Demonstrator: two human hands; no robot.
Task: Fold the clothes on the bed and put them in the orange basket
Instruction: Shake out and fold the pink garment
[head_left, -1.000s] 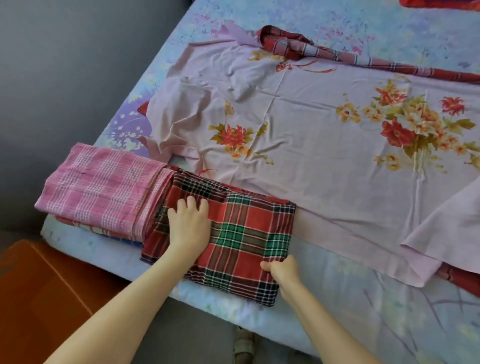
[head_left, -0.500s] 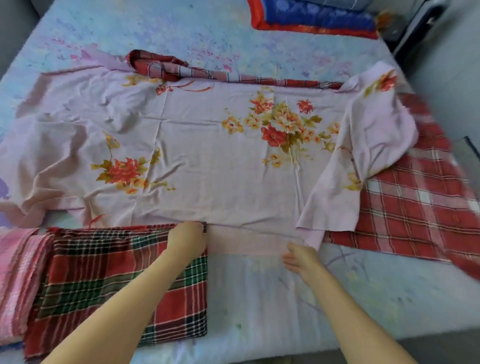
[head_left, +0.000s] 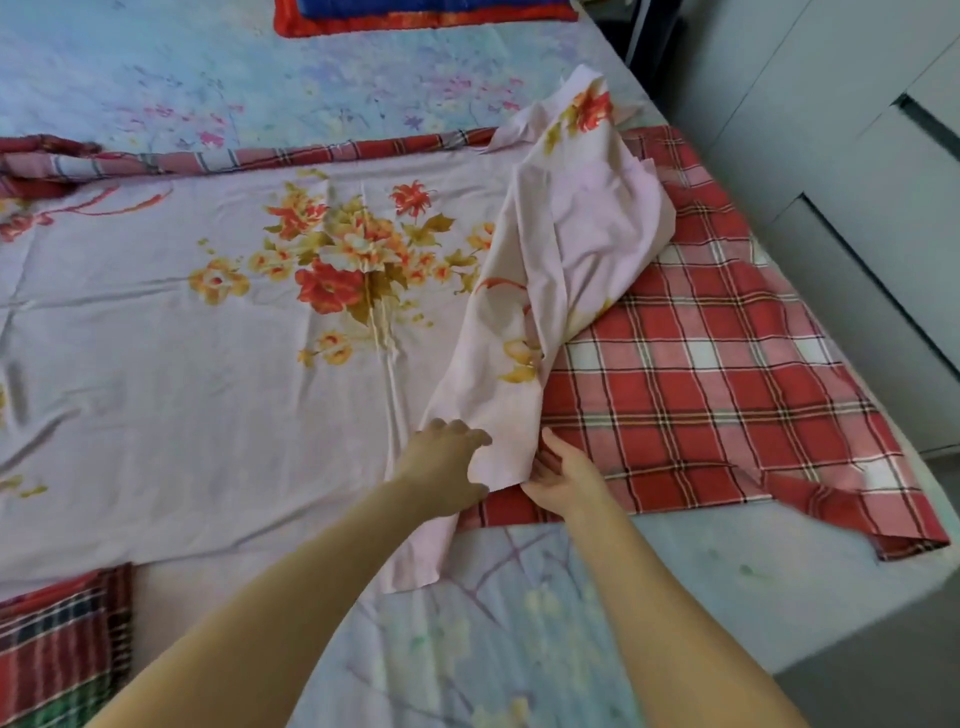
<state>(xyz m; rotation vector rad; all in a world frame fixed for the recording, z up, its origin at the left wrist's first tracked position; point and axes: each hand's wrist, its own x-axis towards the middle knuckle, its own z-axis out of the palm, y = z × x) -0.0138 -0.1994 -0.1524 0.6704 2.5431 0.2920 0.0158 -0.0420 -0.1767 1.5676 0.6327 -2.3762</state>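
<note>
A pink floral cloth (head_left: 218, 364) lies spread across the bed, its right end bunched into a raised flap (head_left: 571, 249). My left hand (head_left: 447, 462) holds the lower edge of that flap between thumb and curled fingers. Just to the right, my right hand (head_left: 563, 475) touches the same edge with straight fingers. Under the flap a red and white plaid cloth (head_left: 701, 395) lies flat on the right side of the bed. A folded red and green plaid cloth (head_left: 62, 644) sits at the lower left. The orange basket is out of view.
The bed has a pale blue flowered sheet (head_left: 519, 623). A red-edged blue pillow or blanket (head_left: 415, 15) lies at the head. White cabinet fronts (head_left: 857, 208) stand close along the bed's right side, and grey floor (head_left: 883, 691) shows at the lower right.
The view swung right, away from the folded stack. Both hands left the folded plaid cloth and came together at the pink cloth's flap, which the left hand now holds.
</note>
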